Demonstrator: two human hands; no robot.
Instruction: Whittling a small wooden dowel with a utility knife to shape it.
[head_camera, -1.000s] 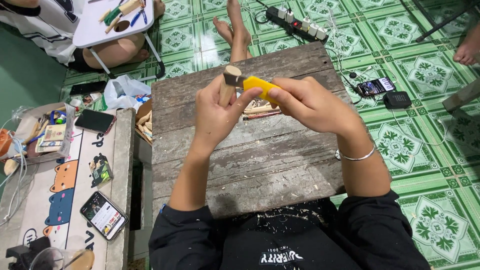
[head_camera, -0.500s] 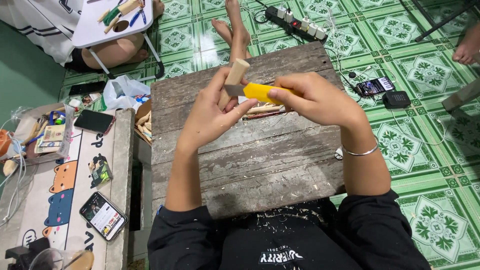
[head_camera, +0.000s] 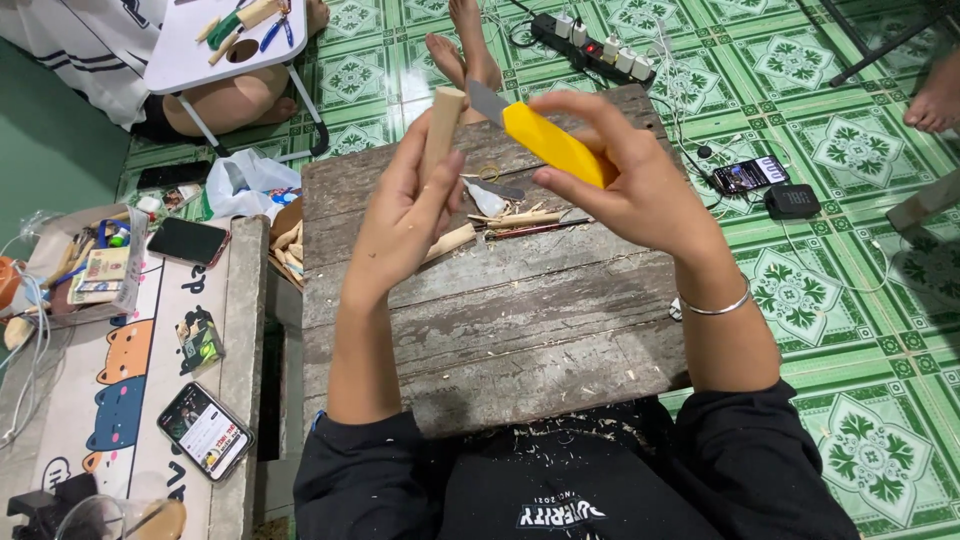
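Head view: the left hand (head_camera: 405, 215) grips an upright wooden stick (head_camera: 441, 130); the right hand (head_camera: 630, 185) holds a yellow utility knife (head_camera: 545, 140), its blade just beside the stick's top, above the wooden table (head_camera: 520, 330).

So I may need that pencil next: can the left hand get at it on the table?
Probably not as it stands: the left hand is holding the wooden stick. The pencil lies open on the table, nothing covering it.
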